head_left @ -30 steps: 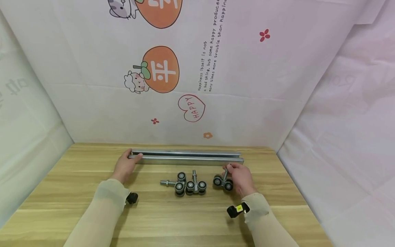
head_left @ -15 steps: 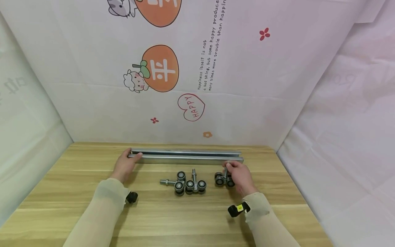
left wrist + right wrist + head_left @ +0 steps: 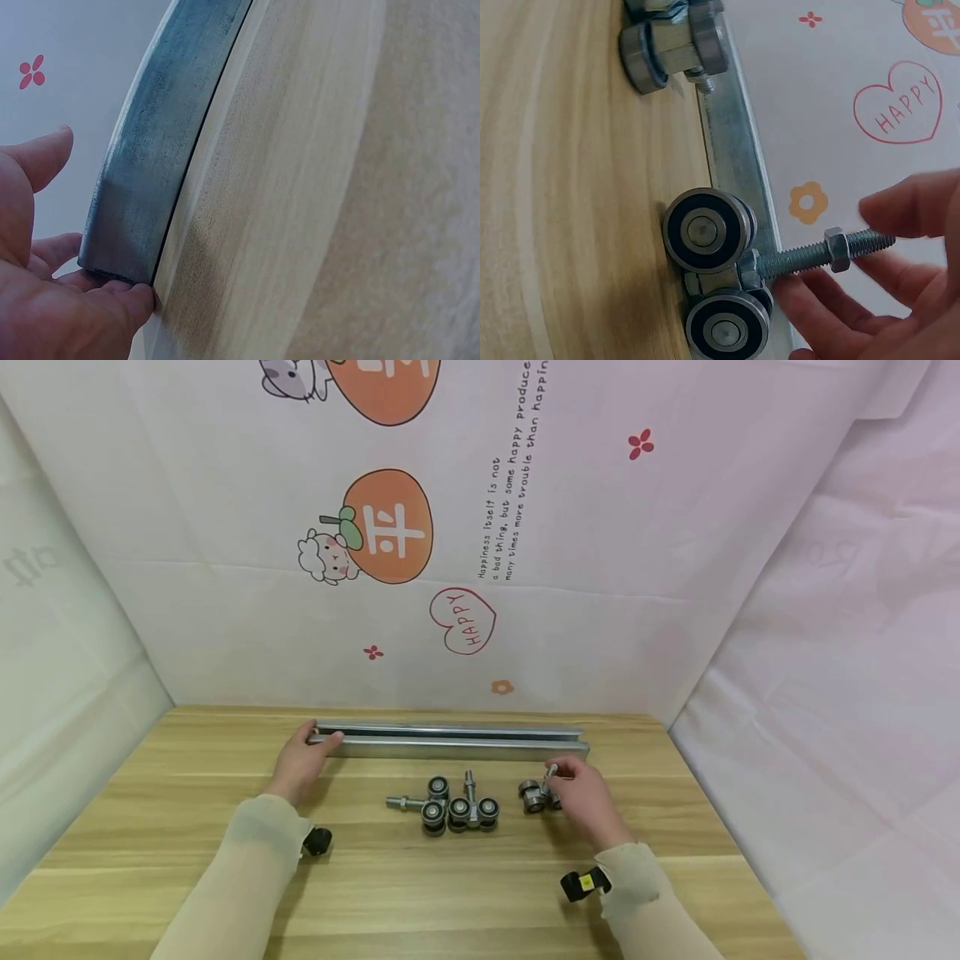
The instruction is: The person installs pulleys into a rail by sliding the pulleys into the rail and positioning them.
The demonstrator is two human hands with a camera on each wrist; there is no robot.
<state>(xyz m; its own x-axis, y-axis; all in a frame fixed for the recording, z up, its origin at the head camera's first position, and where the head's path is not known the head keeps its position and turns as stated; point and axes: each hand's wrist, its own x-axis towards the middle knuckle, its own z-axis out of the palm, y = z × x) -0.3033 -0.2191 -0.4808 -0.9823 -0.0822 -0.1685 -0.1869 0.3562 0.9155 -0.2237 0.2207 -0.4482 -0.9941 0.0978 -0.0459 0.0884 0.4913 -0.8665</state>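
Note:
A steel channel track [image 3: 450, 748] lies along the back of the table, its open slot facing up. At its left end my left hand [image 3: 302, 762] grips it, thumb over the near wall and fingers at the end; the left wrist view shows fingertips [image 3: 139, 301] against the end edge. My right hand [image 3: 588, 795] holds a four-wheeled roller trolley [image 3: 534, 797] by its threaded bolt [image 3: 802, 261], between thumb and fingers, in front of the track's right end. A nut [image 3: 838, 250] sits on this bolt. The hand covers part of the right wheels in the head view.
Two more roller trolleys lie mid-table: one [image 3: 433, 810] has its bolt pointing left, the other [image 3: 473, 814] pointing toward the track. They lie side by side. A printed white cloth wall [image 3: 600, 635] stands right behind the wooden table [image 3: 420, 893].
The trolley in my right hand has turned, its wheels facing differently and its bolt tip showing by the fingers. My right wrist has shifted slightly right. My left hand stays at the track's end.

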